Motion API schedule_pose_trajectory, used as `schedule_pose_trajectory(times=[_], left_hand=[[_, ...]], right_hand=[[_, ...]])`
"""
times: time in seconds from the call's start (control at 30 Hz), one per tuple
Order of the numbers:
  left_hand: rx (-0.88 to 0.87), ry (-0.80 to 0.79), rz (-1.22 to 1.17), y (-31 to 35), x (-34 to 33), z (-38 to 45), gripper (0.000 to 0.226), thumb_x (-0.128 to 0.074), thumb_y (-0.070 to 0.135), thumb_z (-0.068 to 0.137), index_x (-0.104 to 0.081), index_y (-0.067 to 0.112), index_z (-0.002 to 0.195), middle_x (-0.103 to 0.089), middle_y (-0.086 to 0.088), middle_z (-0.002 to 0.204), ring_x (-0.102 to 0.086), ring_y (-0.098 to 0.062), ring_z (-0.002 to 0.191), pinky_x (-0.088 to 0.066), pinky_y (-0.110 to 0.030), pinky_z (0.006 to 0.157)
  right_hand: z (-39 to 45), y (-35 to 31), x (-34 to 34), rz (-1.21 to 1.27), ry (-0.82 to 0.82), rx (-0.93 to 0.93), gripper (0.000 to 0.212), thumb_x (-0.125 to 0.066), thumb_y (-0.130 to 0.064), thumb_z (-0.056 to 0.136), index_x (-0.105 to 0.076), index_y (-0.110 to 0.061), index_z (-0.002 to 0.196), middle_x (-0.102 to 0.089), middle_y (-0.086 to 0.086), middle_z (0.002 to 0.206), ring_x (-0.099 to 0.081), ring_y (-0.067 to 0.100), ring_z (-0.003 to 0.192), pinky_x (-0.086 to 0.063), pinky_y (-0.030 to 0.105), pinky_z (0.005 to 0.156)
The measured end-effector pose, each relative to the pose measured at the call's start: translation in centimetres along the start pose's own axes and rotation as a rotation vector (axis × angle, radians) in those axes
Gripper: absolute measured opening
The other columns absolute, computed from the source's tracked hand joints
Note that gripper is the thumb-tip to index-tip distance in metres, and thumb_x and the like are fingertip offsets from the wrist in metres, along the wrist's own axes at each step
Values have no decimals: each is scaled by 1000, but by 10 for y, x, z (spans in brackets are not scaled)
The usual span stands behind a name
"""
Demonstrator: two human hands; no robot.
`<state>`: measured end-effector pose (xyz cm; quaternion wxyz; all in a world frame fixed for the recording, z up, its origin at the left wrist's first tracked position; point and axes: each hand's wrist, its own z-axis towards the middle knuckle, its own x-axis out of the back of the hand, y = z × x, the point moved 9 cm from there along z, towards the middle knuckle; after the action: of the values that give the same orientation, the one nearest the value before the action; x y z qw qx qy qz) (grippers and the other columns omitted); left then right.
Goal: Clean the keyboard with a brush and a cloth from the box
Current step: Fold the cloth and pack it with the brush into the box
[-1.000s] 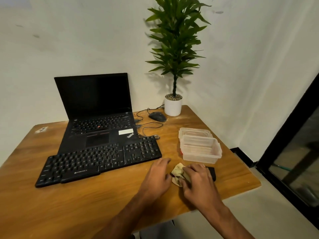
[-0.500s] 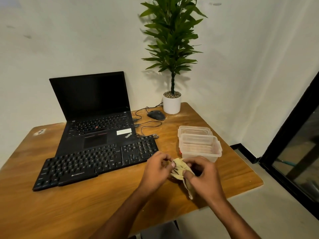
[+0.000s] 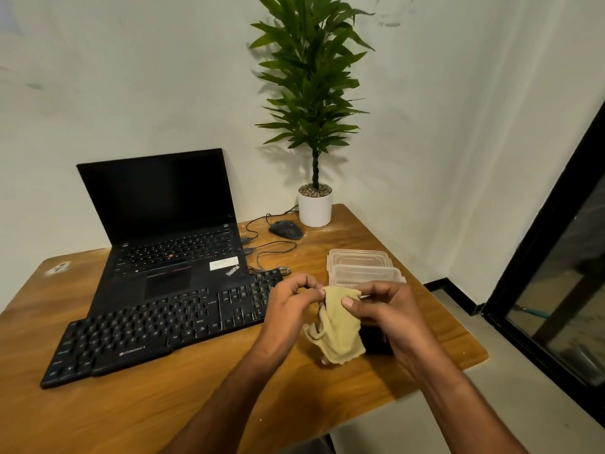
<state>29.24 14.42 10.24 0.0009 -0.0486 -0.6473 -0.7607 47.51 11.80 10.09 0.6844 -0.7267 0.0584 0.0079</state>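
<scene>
A pale yellow cloth [image 3: 337, 326] hangs above the table's front right part, pinched at its top edge by both hands. My left hand [image 3: 288, 309] grips its left corner and my right hand [image 3: 383, 309] grips its right corner. The black keyboard [image 3: 157, 326] lies to the left of the hands, in front of the laptop. The clear plastic box [image 3: 363, 273] stands just behind my right hand, with its lid [image 3: 357, 255] beside it farther back. A dark object [image 3: 376, 342] lies on the table under my right hand, mostly hidden.
An open black laptop [image 3: 163, 224] stands at the back left of the wooden table [image 3: 131, 404]. A black mouse [image 3: 285, 229] with cables and a potted plant [image 3: 315, 204] are at the back. The table's right edge drops to the floor beside a dark door frame [image 3: 540, 257].
The crumpled cloth was lifted off the table and spread open between both hands, which rose and moved apart. It now hangs down unfolded.
</scene>
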Motion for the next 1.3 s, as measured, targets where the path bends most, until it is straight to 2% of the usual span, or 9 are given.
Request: schedule_pose_trajectory(times=[0.23, 0.33, 0.4, 0.47, 0.67, 0.83, 0.97, 1.1, 1.3], left_hand=[[-102, 49, 35, 15, 10, 2, 13, -63, 20, 71, -58, 14, 60, -67, -4, 84, -59, -16, 82, -43, -37, 72], [-55, -129, 13, 25, -3, 3, 18, -68, 28, 78, -71, 15, 91, -69, 1, 78, -61, -14, 75, -46, -27, 64], [7, -225, 54, 27, -13, 5, 32, -76, 31, 89, -66, 23, 119, -73, 3, 77, -68, -10, 72, -49, -22, 60], [16, -212, 111, 29, -15, 11, 41, -81, 21, 90, -61, 24, 126, -79, -3, 85, -76, -14, 78, -54, -27, 63], [80, 30, -30, 27, 5, 19, 40, -80, 9, 88, -60, 22, 120, -80, -10, 85, -77, -26, 77, -61, -38, 65], [102, 157, -103, 23, 11, 19, 15, -73, 6, 94, -66, 13, 107, -75, -6, 70, -72, -14, 60, -51, -24, 46], [114, 140, -34, 14, 12, 26, 11, -76, 9, 92, -77, 15, 101, -79, -9, 90, -76, -17, 83, -56, -23, 55], [132, 17, 79, 7, 4, 30, 44, -87, 0, 76, -76, 16, 115, -76, -3, 105, -72, -16, 97, -61, -22, 71], [-20, -5, 536, 19, -7, 37, 58, -93, 9, 71, -73, 25, 123, -71, 9, 115, -66, -5, 100, -58, -28, 92]], right_hand=[[9, -28, 0, -187, 93, 225, 18, -84, -3, 74, -76, -16, 83, -77, -2, 86, -72, 15, 88, -60, 36, 76], [12, -39, -16, -270, -21, 301, 13, -80, -8, 81, -73, -14, 90, -75, 2, 88, -71, 16, 87, -58, 27, 74], [15, -45, -21, -304, -34, 356, 16, -80, -10, 81, -72, -13, 95, -75, 0, 91, -70, 12, 88, -57, 26, 76], [19, -49, -16, -285, 0, 372, 21, -81, -10, 81, -72, -16, 98, -76, -1, 95, -72, 12, 90, -58, 27, 78], [17, -2, -13, -131, -200, -100, 62, -92, -15, 66, -65, -27, 120, -76, 9, 105, -74, 25, 95, -61, 47, 82], [17, 2, 5, 143, 4, -95, 61, -82, 9, 68, -63, -16, 120, -76, 11, 105, -74, 29, 96, -60, 46, 73], [20, -7, 15, 161, 76, -9, 55, -75, 10, 77, -63, -23, 120, -76, 13, 104, -75, 30, 92, -60, 43, 65], [23, -15, 19, 33, 89, 90, 38, -70, 4, 86, -74, -24, 110, -73, 5, 113, -73, 18, 95, -59, 31, 64], [32, -21, 22, -355, 129, 208, 44, -89, -8, 68, -75, -24, 107, -70, -15, 108, -65, 6, 103, -58, 29, 86]])
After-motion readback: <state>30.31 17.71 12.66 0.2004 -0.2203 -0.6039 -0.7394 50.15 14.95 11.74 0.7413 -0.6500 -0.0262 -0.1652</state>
